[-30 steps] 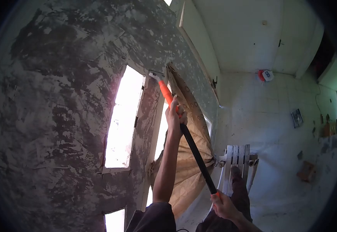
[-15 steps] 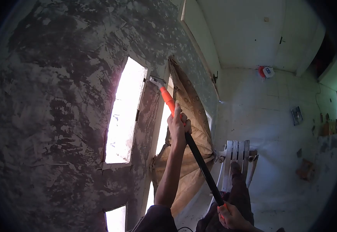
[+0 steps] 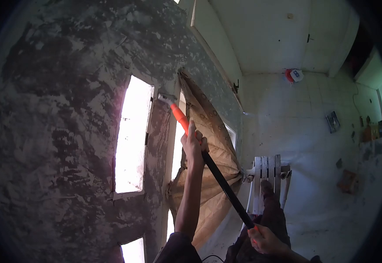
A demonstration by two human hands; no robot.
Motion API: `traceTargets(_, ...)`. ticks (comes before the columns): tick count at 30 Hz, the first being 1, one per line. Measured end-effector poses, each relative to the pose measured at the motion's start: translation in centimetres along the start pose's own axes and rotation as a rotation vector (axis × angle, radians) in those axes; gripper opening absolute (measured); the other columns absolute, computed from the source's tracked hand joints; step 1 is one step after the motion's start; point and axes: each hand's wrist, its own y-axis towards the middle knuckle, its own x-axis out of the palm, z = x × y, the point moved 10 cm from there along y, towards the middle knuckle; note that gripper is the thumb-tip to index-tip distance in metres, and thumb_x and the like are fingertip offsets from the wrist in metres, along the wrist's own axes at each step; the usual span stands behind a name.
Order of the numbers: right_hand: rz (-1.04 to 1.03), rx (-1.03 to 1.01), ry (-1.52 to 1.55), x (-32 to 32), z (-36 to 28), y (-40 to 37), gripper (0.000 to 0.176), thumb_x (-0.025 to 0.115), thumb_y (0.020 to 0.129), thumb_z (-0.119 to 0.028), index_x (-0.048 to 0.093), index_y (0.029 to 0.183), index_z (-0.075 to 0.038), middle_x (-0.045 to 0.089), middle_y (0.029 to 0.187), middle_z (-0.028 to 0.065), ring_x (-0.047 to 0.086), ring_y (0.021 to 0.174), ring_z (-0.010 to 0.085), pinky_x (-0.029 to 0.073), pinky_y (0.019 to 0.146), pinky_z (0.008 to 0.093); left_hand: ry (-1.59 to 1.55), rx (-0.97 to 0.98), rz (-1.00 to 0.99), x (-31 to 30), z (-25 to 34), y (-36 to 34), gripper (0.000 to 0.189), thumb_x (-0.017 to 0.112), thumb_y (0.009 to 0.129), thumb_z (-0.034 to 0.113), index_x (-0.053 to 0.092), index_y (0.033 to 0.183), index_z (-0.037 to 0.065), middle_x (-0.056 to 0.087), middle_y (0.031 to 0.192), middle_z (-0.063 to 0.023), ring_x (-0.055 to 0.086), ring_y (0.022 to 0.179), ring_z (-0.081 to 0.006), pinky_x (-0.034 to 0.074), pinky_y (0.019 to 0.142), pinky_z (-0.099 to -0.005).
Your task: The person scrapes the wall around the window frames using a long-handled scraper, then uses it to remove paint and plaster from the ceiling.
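A long-handled scraper with a black shaft, orange grips and a metal head slants across the view. My left hand is closed around its upper orange grip, one finger stretched along it. Lower down, my right hand wraps the orange end of the handle. The scraper's metal head is at the patchy grey wall, on the narrow strip between a bright window opening and a brown curtain. Whether its edge touches the wall cannot be made out.
My foot rests on a white slatted stool or bench above the pale tiled floor. A red and white container, a dark flat packet and a brownish box lie beyond. An open door stands at the top.
The whole view has shifted slightly, so the wall and window sit lower and further left. The scraper head stays near the window's upper corner, and both hands keep their hold.
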Motion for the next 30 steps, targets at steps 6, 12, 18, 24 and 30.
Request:
traceTargets(6, 0.050, -0.053, -0.102, -4.0, 0.4, 2.2, 0.044, 0.047, 0.095, -0.050, 0.048, 0.082, -0.008, 0.046, 0.060, -0.0025, 0.045, 0.050, 0.0047, 0.037, 0.046, 0.0220, -0.102, 0.063, 0.010, 0.5, -1.2, 1.0, 0.032, 0.059, 0.092, 0.036, 0.040, 0.077, 0.015, 0.028, 0.051, 0.0069, 0.026, 0.035, -0.0049, 0.021, 0.032, -0.0236)
traceTargets(12, 0.040, -0.154, -0.174, -6.9, 2.1, 7.0, 0.041, 0.047, 0.097, -0.044, 0.052, 0.091, -0.004, 0.046, 0.064, -0.0025, 0.046, 0.056, 0.0057, 0.039, 0.052, 0.0239, -0.022, 0.171, 0.021, 1.0, -1.7, 2.7, 0.035, 0.051, 0.096, 0.038, 0.037, 0.076, 0.014, 0.027, 0.049, 0.0064, 0.027, 0.033, -0.0049, 0.022, 0.029, -0.0236)
traceTargets(18, 0.012, -0.162, -0.231, -8.4, 2.9, 7.4, 0.041, 0.048, 0.097, -0.046, 0.055, 0.093, -0.006, 0.046, 0.063, -0.0040, 0.043, 0.055, 0.0042, 0.037, 0.050, 0.0221, 0.004, 0.152, 0.063, 0.5, -2.6, 1.5, 0.033, 0.052, 0.095, 0.039, 0.042, 0.079, 0.013, 0.027, 0.049, 0.0059, 0.026, 0.033, -0.0054, 0.023, 0.029, -0.0233)
traceTargets(24, -0.010, -0.166, -0.247, -8.5, 2.2, 7.1, 0.047, 0.045, 0.096, -0.051, 0.057, 0.090, -0.006, 0.047, 0.064, -0.0040, 0.044, 0.054, 0.0044, 0.037, 0.050, 0.0216, 0.042, 0.170, 0.054, 1.0, -2.2, 1.7, 0.031, 0.055, 0.093, 0.039, 0.045, 0.082, 0.012, 0.027, 0.049, 0.0058, 0.028, 0.033, -0.0060, 0.026, 0.030, -0.0241)
traceTargets(30, 0.013, -0.259, -0.261, -7.2, 0.6, 5.9, 0.043, 0.045, 0.098, -0.045, 0.052, 0.084, -0.004, 0.045, 0.063, -0.0022, 0.045, 0.059, 0.0073, 0.040, 0.055, 0.0273, 0.063, 0.183, 0.060, 0.1, -2.3, 1.3, 0.037, 0.054, 0.094, 0.043, 0.043, 0.077, 0.011, 0.028, 0.050, 0.0060, 0.027, 0.034, -0.0048, 0.024, 0.030, -0.0229)
